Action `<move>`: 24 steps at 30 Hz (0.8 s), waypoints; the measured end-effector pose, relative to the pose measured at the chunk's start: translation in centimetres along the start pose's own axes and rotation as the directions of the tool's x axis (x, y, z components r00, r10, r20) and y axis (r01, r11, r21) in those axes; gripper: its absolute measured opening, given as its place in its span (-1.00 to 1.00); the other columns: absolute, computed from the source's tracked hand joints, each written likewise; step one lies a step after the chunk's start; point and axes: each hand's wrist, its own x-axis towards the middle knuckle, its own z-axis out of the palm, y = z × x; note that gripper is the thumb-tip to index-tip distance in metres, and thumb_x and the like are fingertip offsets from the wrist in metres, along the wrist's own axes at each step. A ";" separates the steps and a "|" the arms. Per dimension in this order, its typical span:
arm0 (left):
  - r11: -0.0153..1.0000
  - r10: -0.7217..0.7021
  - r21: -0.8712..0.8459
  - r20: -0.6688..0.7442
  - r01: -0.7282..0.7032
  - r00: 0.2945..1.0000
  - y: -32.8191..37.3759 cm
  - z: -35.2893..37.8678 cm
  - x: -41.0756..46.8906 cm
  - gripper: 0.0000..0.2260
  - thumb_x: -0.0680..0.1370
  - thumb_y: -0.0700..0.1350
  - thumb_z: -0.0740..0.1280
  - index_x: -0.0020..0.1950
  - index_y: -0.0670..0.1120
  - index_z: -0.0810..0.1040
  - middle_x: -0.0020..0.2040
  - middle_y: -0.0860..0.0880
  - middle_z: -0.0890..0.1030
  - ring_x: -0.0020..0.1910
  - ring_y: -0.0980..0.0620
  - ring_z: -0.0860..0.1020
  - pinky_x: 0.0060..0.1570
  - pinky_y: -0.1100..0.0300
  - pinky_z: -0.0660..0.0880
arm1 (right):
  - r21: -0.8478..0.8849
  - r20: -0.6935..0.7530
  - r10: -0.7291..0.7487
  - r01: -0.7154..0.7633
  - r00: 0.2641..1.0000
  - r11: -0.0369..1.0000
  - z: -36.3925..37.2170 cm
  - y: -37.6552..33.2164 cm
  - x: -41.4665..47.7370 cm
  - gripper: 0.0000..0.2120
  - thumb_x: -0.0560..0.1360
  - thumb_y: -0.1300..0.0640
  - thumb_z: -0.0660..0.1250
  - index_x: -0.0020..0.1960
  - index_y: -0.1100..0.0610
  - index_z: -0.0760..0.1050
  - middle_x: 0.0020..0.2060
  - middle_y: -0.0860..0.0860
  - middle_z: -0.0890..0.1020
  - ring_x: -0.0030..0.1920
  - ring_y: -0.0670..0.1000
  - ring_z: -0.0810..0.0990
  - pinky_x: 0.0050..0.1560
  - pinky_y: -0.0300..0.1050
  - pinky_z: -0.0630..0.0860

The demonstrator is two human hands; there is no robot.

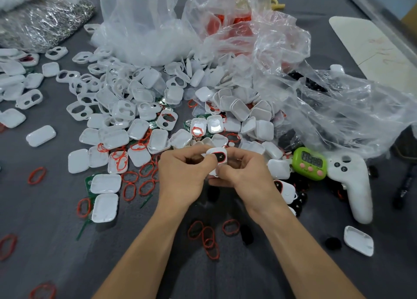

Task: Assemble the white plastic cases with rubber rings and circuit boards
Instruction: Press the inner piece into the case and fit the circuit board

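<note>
My left hand [185, 174] and my right hand [243, 174] meet at the table's middle, both gripping one white plastic case [217, 156]. A red rubber ring and a black button pad show in its front opening. A heap of white case halves [140, 109] lies just beyond my hands. Loose red rubber rings [207, 235] lie in front of my wrists and more red rings [133, 186] to the left. Green circuit boards [89, 182] peek out from under case halves at the left. An assembled case [285, 189] lies right of my right hand.
Crumpled clear plastic bags [259, 50] rise behind the heap, one holding red parts. A green digital timer [310, 163] and a white game controller [352, 183] sit at the right. A bag of metal key rings [42, 21] lies far left. Black button pads [247, 234] are scattered nearby.
</note>
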 end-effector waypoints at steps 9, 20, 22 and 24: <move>0.997 0.044 -0.071 0.100 -0.037 0.994 0.8 0.2 -0.2 -0.71 0.45 -0.23 0.28 -0.31 0.04 0.74 -0.44 0.00 0.60 -0.47 0.18 0.43 -0.43 0.34 0.36 | 0.080 -0.090 0.062 -0.055 0.994 0.995 0.2 -0.6 -0.1 -0.68 0.48 0.51 0.36 -0.03 0.12 0.70 -0.17 0.14 0.76 -0.17 0.09 0.76 -0.25 -0.16 0.65; 0.997 -0.013 -0.075 0.029 0.015 0.999 0.9 -0.1 -0.4 -0.75 0.43 -0.17 0.27 -0.17 0.00 0.77 -0.48 -0.13 0.47 -0.51 0.03 0.33 -0.48 0.25 0.28 | -0.069 -0.157 -0.006 -0.005 0.988 0.998 -2.9 -1.9 -2.0 -0.70 0.49 0.47 0.38 0.00 0.09 0.64 -0.25 0.10 0.75 -0.32 0.04 0.71 -0.32 -0.21 0.62; 0.998 -0.004 -0.059 0.034 0.006 0.999 0.7 -0.1 -0.5 -0.74 0.45 -0.17 0.28 -0.17 0.02 0.77 -0.48 -0.11 0.48 -0.50 0.04 0.34 -0.48 0.26 0.29 | -0.218 -0.249 -0.077 0.021 0.965 0.976 -5.0 -2.6 -3.0 -0.73 0.46 0.38 0.42 -0.04 0.02 0.61 -0.29 0.07 0.74 -0.35 0.00 0.69 -0.33 -0.18 0.60; 0.999 0.011 -0.031 0.033 -0.010 0.999 0.4 -0.1 -0.4 -0.75 0.45 -0.17 0.29 -0.16 0.03 0.77 -0.48 -0.07 0.49 -0.50 0.06 0.36 -0.48 0.27 0.31 | -0.416 -0.309 -0.134 -0.007 0.942 0.909 -7.0 -3.3 -4.0 -0.80 0.40 0.20 0.46 -0.08 -0.09 0.62 -0.33 0.00 0.73 -0.37 -0.07 0.67 -0.29 -0.11 0.58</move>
